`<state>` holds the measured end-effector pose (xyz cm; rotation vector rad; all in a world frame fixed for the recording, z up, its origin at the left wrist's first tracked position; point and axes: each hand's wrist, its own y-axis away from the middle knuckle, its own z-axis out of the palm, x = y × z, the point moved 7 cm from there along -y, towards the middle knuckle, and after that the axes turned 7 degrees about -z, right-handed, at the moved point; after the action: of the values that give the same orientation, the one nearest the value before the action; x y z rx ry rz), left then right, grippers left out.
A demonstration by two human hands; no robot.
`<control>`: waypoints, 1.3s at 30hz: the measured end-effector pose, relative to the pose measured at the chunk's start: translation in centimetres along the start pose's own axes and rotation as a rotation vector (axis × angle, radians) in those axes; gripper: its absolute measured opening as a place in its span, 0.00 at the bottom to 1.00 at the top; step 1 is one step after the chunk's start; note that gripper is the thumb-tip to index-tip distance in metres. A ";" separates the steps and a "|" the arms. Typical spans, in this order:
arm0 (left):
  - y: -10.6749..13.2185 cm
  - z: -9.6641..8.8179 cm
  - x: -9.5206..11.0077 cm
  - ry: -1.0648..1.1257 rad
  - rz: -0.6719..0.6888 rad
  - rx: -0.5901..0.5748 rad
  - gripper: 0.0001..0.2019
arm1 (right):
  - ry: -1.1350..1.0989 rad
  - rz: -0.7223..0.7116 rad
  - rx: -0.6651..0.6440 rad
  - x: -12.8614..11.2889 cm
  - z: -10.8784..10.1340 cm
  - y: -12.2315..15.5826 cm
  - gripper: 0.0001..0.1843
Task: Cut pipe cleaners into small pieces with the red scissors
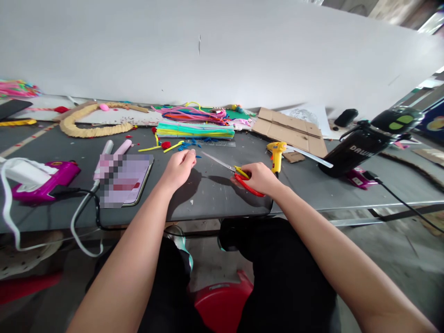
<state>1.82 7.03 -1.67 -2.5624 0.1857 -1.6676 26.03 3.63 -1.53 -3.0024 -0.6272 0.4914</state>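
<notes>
My right hand (262,176) grips a pair of scissors (222,163) with one red and one yellow handle. The blades point left and away, over the grey table. My left hand (181,167) is closed in a pinch left of the scissor tips; what it may hold is hidden by the fingers. Small blue fuzzy pieces (187,145) lie just behind it, and a bit of blue shows beside its fingertips. Farther back is a stack of green, yellow and white pipe cleaners (196,130), with a loose pink and blue bunch (194,114) behind.
A yellow glue gun (276,155) stands right of my right hand, near folded cardboard (291,131). A black bottle (360,143) is farther right. On the left lie a phone (138,173), a purple power strip (65,173) with cables, and a yellow wrapped curved piece (74,126).
</notes>
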 end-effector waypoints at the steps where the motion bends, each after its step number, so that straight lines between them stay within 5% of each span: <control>1: 0.0 0.0 0.0 -0.002 -0.006 0.005 0.21 | 0.005 -0.003 -0.003 -0.1 0.0 0.0 0.29; 39: 0.0 0.1 -0.4 -0.009 -0.051 0.013 0.21 | 0.041 -0.017 -0.018 -0.1 0.4 -0.4 0.24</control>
<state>1.74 7.07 -2.04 -2.5857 0.1090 -1.6685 25.64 3.94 -1.85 -3.0125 -0.6570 0.4241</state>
